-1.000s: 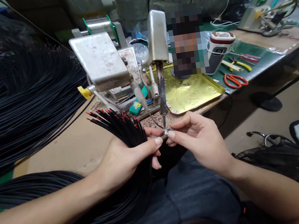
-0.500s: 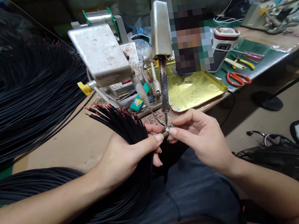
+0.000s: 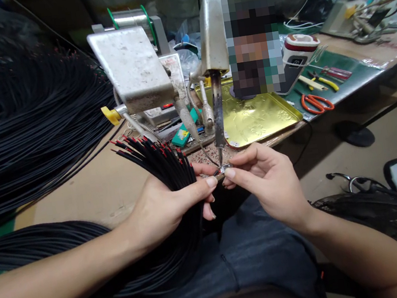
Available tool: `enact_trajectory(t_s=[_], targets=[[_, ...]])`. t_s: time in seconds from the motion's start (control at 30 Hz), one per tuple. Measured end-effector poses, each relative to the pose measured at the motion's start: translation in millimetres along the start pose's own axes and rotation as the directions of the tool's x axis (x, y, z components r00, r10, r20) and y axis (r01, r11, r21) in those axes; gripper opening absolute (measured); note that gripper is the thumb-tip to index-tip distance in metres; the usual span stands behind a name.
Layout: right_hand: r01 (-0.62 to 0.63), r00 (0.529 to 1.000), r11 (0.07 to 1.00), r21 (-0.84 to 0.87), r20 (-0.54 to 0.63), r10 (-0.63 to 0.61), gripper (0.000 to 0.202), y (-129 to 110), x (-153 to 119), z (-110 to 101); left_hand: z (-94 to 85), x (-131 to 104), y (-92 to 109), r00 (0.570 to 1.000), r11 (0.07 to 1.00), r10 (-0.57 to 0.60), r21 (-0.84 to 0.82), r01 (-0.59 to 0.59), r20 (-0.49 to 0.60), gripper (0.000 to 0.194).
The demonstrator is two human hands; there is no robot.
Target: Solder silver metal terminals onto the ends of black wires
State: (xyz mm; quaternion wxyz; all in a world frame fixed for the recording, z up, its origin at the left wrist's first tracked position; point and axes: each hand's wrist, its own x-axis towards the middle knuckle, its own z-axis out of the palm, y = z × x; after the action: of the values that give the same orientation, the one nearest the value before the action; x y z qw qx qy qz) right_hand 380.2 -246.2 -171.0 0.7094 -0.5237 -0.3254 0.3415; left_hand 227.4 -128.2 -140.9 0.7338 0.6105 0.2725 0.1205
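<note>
At a workbench [image 3: 77, 187], the left hand [image 3: 166, 206] clasps black cables [image 3: 170, 170] slanting away leftward, the right hand [image 3: 274, 182] pinching a metal connector [image 3: 225, 168].

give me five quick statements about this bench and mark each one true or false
1. The left hand grips a bundle of black cables with red tips. True.
2. The right hand lies flat on the bench. False: its thumb and fingers pinch a small metal connector.
3. The soldering iron points downward, its tip at the connector. True.
4. The tray is blue. False: it is gold-coloured.
5. The solder spool has green rims. True.
</note>
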Motion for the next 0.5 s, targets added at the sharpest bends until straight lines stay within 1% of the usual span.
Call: enact_trajectory(t_s=[0.23,0.5], targets=[[0.017,1.0,1.0,0.003,0.005,-0.017,0.019,2.0,-0.1,-0.2,0.3,-0.5,-1.6,1.0,1.0,0.013,0.006,-0.013,0.012,0.033],[0.022,1.0,1.0,-0.003,0.006,-0.022,0.018,0.7,-0.1,-0.6,-0.4,0.1,0.2,1.0,1.0,-0.006,0.003,0.006,-0.006,0.037]])
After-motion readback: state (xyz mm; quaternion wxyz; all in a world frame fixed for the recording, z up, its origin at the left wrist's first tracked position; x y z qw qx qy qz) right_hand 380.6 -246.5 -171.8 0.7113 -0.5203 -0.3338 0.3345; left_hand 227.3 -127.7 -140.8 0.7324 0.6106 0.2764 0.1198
